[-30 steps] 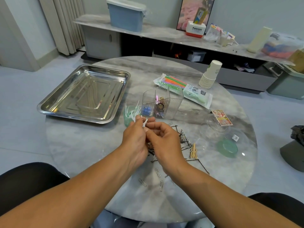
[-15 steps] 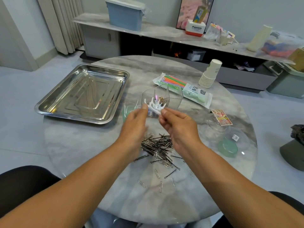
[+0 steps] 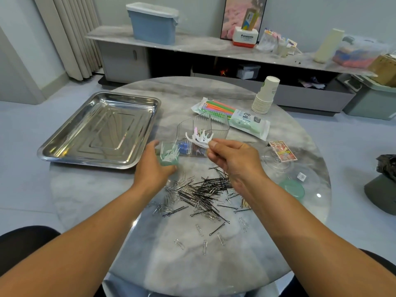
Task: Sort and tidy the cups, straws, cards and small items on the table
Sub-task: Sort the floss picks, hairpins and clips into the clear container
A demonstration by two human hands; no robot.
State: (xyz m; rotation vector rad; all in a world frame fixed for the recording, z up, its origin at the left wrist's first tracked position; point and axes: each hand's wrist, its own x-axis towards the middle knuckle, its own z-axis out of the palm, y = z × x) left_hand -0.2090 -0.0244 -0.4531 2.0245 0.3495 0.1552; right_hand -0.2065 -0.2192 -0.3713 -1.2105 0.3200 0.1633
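White plastic floss picks (image 3: 199, 138), light and springy, sit pinched in my right hand (image 3: 232, 159); I judge handles safest. Left hand (image 3: 151, 168) cups the green container (image 3: 169, 158).

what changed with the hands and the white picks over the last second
The hands parted. The right hand now pinches the bunch of white picks alone, raised by the clear organizer; the left hand moved left to grip the small green cup. Tray and paper cups stayed put.
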